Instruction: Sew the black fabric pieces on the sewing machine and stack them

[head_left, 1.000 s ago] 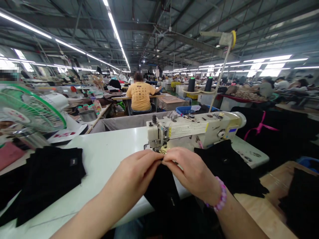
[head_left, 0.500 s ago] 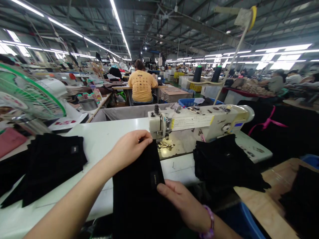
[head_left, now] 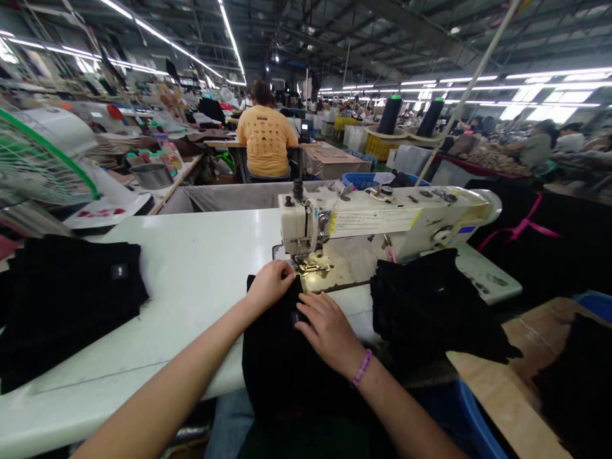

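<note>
A black cloth piece (head_left: 270,357) hangs over the table's front edge, its far end lying beside the needle area of the sewing machine (head_left: 368,220). My left hand (head_left: 271,282) pinches that far end, thumb against fingers, just in front of the presser foot (head_left: 313,268). On the cloth's right side rests my right hand (head_left: 329,328), fingers spread over the fabric and thumb by a small dark label (head_left: 297,317), partly covered. The right wrist wears a purple bead bracelet (head_left: 362,368).
Stacked black pieces with a label (head_left: 81,293) lie on the table at left. More black pieces (head_left: 425,306) sit right of the needle area. A green-rimmed fan (head_left: 43,153) stands at far left, a wooden board (head_left: 502,376) at right. A person in yellow (head_left: 265,143) sits ahead.
Both hands have moved the black cloth forward and down toward the needle area. My right hand has slid up closer to the left, its fingers now spread on the cloth. The view has shifted slightly.
</note>
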The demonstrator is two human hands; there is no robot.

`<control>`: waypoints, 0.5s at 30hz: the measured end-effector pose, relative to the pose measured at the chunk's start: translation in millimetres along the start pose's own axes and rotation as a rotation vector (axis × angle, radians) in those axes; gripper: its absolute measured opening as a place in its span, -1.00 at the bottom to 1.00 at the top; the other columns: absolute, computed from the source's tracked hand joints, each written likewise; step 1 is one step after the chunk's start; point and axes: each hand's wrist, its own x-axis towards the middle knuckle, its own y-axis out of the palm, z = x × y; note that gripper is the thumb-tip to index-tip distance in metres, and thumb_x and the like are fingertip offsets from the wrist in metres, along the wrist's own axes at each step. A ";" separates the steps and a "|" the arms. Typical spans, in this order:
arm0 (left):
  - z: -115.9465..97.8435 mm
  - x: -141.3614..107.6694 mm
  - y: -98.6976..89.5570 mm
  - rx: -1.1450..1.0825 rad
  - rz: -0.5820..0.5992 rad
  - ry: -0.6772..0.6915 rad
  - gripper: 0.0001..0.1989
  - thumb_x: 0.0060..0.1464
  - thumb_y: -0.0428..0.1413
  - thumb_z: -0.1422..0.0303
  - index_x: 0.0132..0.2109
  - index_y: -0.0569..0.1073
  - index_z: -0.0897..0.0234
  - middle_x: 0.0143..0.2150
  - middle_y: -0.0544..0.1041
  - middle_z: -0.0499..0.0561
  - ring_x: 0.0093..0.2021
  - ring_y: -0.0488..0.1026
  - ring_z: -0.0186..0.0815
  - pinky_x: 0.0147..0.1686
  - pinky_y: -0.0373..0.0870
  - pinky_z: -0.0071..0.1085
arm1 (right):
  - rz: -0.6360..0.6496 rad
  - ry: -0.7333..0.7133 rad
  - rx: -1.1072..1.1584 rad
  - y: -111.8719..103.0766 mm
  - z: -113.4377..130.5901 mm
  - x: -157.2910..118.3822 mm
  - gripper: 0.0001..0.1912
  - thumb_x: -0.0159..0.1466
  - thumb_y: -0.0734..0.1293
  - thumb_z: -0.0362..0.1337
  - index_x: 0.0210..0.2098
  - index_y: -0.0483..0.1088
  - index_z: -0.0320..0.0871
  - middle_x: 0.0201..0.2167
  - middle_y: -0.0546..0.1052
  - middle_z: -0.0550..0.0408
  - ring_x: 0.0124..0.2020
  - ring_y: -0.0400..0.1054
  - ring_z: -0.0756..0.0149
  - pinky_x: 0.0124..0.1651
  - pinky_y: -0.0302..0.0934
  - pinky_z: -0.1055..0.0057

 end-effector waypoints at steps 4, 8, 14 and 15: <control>0.6 5.5 -1.8 0.021 0.003 -0.053 -0.87 0.06 0.06 0.39 -0.38 0.50 0.24 -0.31 0.59 0.08 -0.23 0.50 -0.19 -0.16 0.38 -0.35 | -0.027 -0.008 -0.012 2.6 -6.0 2.5 -0.67 0.36 0.36 -0.26 0.11 0.45 -0.12 0.20 0.48 -0.06 0.27 0.30 0.10 0.37 0.09 -0.06; 0.8 14.8 -3.2 0.056 0.010 -0.135 -0.85 0.07 0.06 0.35 -0.40 0.49 0.24 -0.35 0.60 0.06 -0.32 0.51 -0.22 -0.29 0.33 -0.39 | -0.033 0.004 -0.012 1.3 -11.8 9.4 -0.68 0.37 0.35 -0.26 0.11 0.46 -0.11 0.20 0.48 -0.07 0.26 0.30 0.07 0.34 0.10 -0.08; -1.1 19.8 -3.6 0.086 0.013 -0.181 -0.84 0.09 0.06 0.31 -0.39 0.48 0.24 -0.34 0.61 0.04 -0.35 0.49 -0.24 -0.37 0.25 -0.40 | -0.023 0.001 0.004 1.8 -17.0 15.5 -0.68 0.37 0.35 -0.26 0.10 0.46 -0.12 0.20 0.48 -0.08 0.25 0.31 0.07 0.35 0.08 -0.10; -1.7 19.8 -3.6 0.090 0.012 -0.186 -0.83 0.09 0.06 0.31 -0.39 0.48 0.25 -0.34 0.60 0.04 -0.34 0.49 -0.24 -0.37 0.24 -0.40 | -0.022 0.001 0.003 1.9 -17.2 15.7 -0.68 0.37 0.35 -0.27 0.11 0.46 -0.11 0.20 0.48 -0.08 0.25 0.31 0.07 0.35 0.08 -0.11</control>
